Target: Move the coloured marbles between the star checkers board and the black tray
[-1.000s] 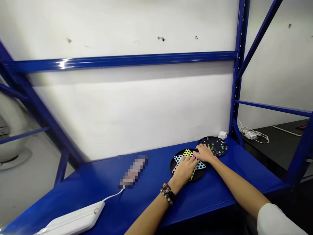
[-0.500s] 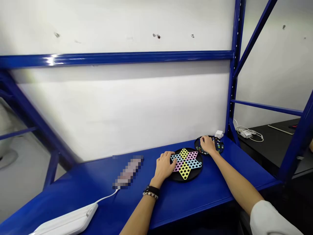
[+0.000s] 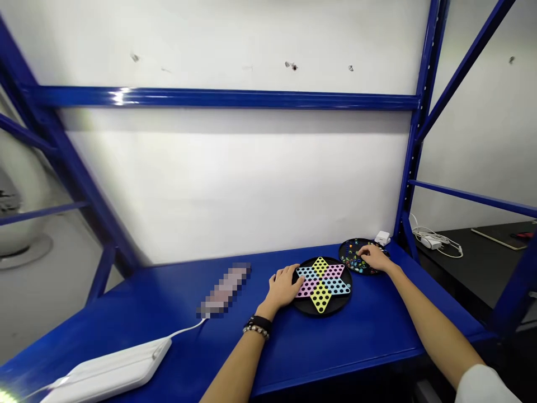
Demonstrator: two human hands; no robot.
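Note:
A round black game board [image 3: 323,282] with a star of yellow, pink and light blue holes lies on the blue shelf [image 3: 344,336]. My left hand [image 3: 284,288] rests on the board's left rim, fingers curled over its edge. Behind the board to the right stands a black round tray [image 3: 351,250] holding several coloured marbles. My right hand [image 3: 376,258] lies in that tray with its fingers bent down among the marbles. Whether it holds a marble is hidden.
A white flat device [image 3: 109,372] with a cable lies at the front left. A blurred patch [image 3: 224,291] covers something mid-shelf. A small white box [image 3: 382,238] sits by the blue upright [image 3: 413,162]. A black table [image 3: 474,263] with cables stands to the right.
My left hand slid off the board's top to its left rim. My right hand moved from the board's edge into the marble tray. The board now shows fully.

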